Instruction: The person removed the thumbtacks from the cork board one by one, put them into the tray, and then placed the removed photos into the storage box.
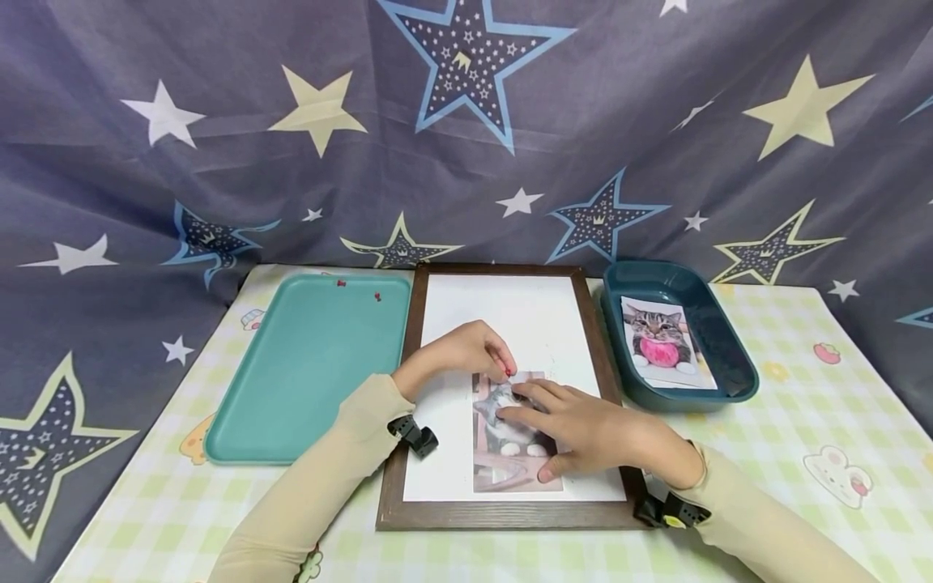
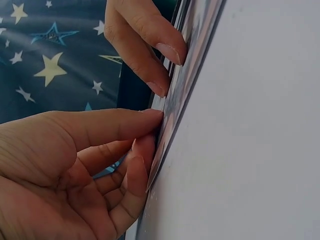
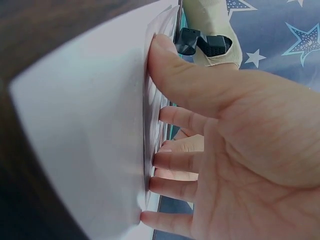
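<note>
A cat photo (image 1: 513, 474) lies on the white board (image 1: 503, 316) inside a dark brown wooden frame (image 1: 510, 516). At the photo's top edge my left hand (image 1: 466, 350) pinches a red push pin (image 1: 509, 372) between thumb and fingers. The fingertips hide most of the pin, and whether its point is in the board I cannot tell. My right hand (image 1: 586, 425), fingers spread, presses the photo flat and covers part of the cat. In the right wrist view its thumb (image 3: 172, 75) rests on the photo near one edge.
Left of the frame lies a green tray (image 1: 306, 380) with two red push pins (image 1: 341, 283) near its far edge. A dark teal bin (image 1: 736, 360) on the right holds photos, a cat with a pink ball (image 1: 659, 344) on top. Behind hangs a starry curtain (image 1: 437, 186).
</note>
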Available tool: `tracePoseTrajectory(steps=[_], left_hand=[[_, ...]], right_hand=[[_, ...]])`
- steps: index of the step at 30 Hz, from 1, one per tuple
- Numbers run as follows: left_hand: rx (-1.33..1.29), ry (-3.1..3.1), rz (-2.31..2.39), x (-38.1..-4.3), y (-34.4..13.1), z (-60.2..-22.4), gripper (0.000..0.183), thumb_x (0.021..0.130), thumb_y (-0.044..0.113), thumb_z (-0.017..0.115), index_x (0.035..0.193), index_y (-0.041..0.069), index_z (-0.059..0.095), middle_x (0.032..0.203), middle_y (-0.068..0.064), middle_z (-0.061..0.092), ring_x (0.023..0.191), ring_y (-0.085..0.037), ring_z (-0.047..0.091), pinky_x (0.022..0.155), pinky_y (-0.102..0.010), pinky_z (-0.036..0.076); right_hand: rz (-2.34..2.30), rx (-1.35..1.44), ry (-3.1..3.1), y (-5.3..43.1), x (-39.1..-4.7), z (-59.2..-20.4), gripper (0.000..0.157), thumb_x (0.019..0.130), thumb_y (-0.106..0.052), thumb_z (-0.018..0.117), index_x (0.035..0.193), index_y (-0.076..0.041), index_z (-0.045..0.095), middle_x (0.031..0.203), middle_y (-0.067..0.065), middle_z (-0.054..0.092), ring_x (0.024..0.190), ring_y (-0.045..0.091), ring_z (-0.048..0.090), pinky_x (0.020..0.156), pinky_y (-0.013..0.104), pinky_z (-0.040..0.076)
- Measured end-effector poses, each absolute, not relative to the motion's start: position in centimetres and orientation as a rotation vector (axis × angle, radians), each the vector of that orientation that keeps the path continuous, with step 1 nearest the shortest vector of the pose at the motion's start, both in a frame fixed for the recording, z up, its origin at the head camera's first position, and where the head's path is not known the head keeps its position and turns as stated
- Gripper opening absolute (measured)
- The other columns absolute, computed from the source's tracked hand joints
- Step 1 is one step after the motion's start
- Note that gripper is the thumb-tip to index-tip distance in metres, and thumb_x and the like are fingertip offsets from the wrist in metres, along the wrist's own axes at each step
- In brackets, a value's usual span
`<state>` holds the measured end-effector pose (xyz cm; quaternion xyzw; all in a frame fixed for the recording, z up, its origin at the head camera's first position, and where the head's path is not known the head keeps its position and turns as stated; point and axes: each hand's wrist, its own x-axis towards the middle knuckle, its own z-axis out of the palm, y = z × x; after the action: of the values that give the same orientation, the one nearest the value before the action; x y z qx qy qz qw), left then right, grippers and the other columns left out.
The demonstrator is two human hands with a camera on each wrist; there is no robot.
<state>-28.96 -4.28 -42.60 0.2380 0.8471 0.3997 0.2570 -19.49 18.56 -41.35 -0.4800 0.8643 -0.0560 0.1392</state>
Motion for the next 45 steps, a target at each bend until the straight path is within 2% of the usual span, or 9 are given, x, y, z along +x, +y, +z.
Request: tracePoseTrajectory(steps=[6,14,21,31,45], left_hand=[[0.596,2.235,1.164,-29.1,-4.6,-43.0,0.018,0.079,-0.002,0.074,0.095,0.002,0.081,0.072,0.004,0.073,0.061,-0.005,0.058,0.059,-0.017,0.047],[0.583,2.239,1.140,-29.3,-4.6,-42.9,0.015,0.082,0.000,0.077,0.096,0.003,0.082,0.081,-0.002,0.078,0.064,-0.005,0.061,0.061,-0.017,0.048],[0.598,2.213,1.139,-29.3,-4.4,-43.4,0.018,0.083,0.000,0.075,0.099,0.003,0.081,0.082,-0.001,0.078,0.067,-0.005,0.061,0.063,-0.017,0.048],[0.622,2.217,1.098,-29.8,-4.5,-42.8,0.019,0.084,0.001,0.073,0.102,0.001,0.080,0.085,-0.002,0.078,0.069,-0.004,0.062,0.064,-0.017,0.048],[0.565,2.214,1.120,-29.9,-4.3,-42.9,0.020,0.085,0.000,0.074,0.104,0.002,0.080,0.084,0.000,0.078,0.066,-0.006,0.056,0.060,-0.018,0.044]], right_hand=[[-0.186,-1.386,2.488,18.5,-19.5,-41.5,0.083,0.090,-0.057,0.065,0.157,-0.019,0.035,0.161,0.018,0.032,0.149,0.044,0.032,0.117,0.060,0.038],[-0.186,-1.396,2.508,18.5,-19.6,-41.6,0.084,0.089,-0.059,0.066,0.156,-0.018,0.037,0.160,0.018,0.034,0.148,0.044,0.033,0.118,0.060,0.037],[-0.201,-1.352,2.504,18.5,-19.1,-41.6,0.085,0.087,-0.053,0.071,0.157,-0.020,0.036,0.161,0.017,0.033,0.149,0.044,0.031,0.119,0.060,0.036],[-0.216,-1.323,2.482,18.3,-19.8,-41.6,0.085,0.088,-0.054,0.070,0.157,-0.019,0.036,0.163,0.020,0.031,0.150,0.048,0.027,0.119,0.064,0.034],[-0.224,-1.265,2.460,18.2,-20.0,-41.4,0.087,0.087,-0.051,0.072,0.159,-0.020,0.034,0.166,0.021,0.026,0.152,0.048,0.023,0.119,0.064,0.032]])
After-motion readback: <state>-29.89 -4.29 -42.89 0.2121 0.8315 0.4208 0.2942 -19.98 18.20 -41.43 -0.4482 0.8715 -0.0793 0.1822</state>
